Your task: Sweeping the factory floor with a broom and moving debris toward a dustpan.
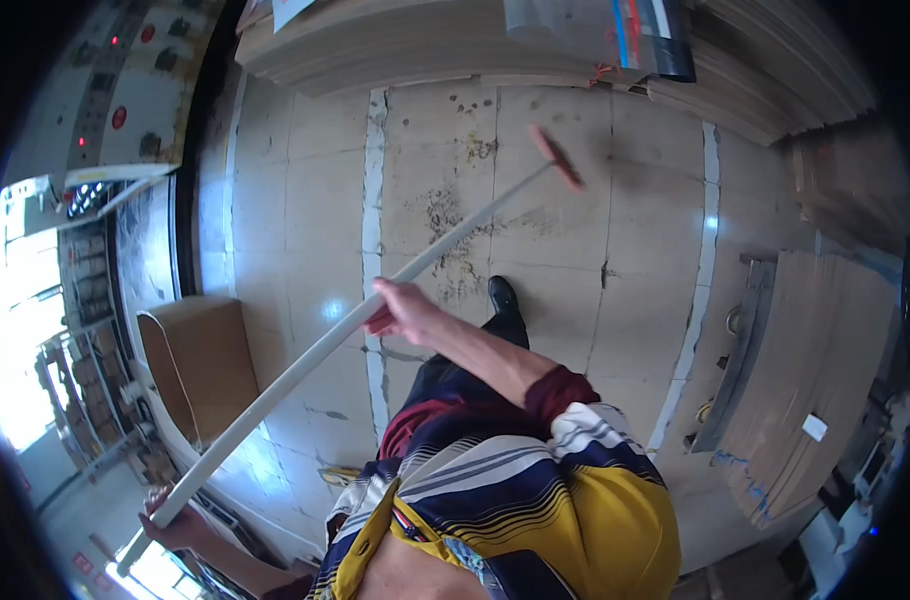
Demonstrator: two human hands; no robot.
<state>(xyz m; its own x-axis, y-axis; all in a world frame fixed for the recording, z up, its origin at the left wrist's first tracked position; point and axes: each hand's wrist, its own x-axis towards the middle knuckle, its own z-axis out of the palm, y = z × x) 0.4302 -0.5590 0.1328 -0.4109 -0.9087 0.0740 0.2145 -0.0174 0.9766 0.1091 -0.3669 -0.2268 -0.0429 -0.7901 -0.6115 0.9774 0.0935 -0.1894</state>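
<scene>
Striped shirt (535, 490) fills the foreground; right hand (407, 310) is clamped round the middle of a pale broom handle (315, 355). Left hand (170, 520) is closed on its near end. Beyond both grips, the reddish broom head (557, 158) hangs over the tiled floor (305, 190), past the black shoe (502, 297).

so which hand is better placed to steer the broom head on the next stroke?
Probably the right hand: it grips the white broom handle mid-shaft, nearer the red broom head. The left hand holds the far top end, better suited as a pivot.
</scene>
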